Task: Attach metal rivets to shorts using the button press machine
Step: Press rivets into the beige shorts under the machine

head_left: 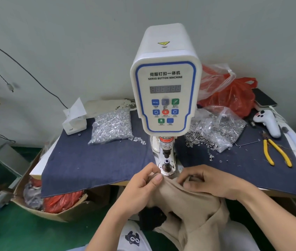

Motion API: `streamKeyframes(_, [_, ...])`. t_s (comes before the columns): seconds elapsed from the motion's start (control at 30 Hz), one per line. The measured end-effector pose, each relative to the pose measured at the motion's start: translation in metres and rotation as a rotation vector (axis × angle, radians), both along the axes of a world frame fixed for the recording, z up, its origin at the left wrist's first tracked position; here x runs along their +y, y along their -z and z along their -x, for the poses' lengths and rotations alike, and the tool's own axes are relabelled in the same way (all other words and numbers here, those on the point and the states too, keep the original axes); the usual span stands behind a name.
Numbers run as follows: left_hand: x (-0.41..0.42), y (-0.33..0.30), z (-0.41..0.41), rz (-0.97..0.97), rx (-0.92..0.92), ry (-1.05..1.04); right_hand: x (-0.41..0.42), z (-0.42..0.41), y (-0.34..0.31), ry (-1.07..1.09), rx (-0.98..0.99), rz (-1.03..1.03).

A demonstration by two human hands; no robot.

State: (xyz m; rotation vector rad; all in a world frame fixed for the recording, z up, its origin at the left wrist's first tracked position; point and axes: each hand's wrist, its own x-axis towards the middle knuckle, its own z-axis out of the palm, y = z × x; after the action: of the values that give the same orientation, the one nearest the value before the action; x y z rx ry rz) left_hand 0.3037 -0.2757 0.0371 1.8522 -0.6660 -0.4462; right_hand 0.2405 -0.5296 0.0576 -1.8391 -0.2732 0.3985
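On the left of the surface (93, 165) we've got a bag of silver rivets (112, 126), well apart from the work. Our left hand (143, 183) pinches the edge of the tan shorts (194, 212) just in front of the lower die (166, 164) of the button press machine (165, 95); right hand (208, 181) grips the same fabric w/ curled fingers. Shorts hang off the surface edge, not yet on the die. We should pull the cloth flat btwn both hands, centre the spot over the die, keep fingertips clear. Right: bag of rings (216, 128), yellow pliers (277, 153).
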Motion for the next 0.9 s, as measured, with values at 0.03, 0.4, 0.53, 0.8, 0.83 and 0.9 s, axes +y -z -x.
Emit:
streamKeyframes(0.03, [0.000,0.001,0.000,-0.009,-0.001,-0.012,-0.001,0.000,0.000,-0.012,0.000,0.017])
streamKeyframes(0.4, [-0.012,0.004,0.003,0.288,0.225,-0.160,0.010,-0.006,0.005,0.149,0.065,-0.150])
streamKeyframes(0.53, [-0.017,0.011,-0.002,0.206,0.207,-0.253,0.013,-0.010,0.011,0.270,0.151,-0.260])
streamKeyframes(0.8, [-0.039,0.024,-0.021,0.054,0.153,-0.474,0.013,-0.035,0.016,0.461,0.154,-0.100])
streamKeyframes(0.83, [-0.040,0.026,-0.024,0.048,0.153,-0.475,0.013,-0.036,0.018,0.472,0.151,-0.106])
streamKeyframes(0.9, [-0.041,0.030,-0.028,0.048,0.157,-0.476,0.012,-0.037,0.021,0.493,0.154,-0.143])
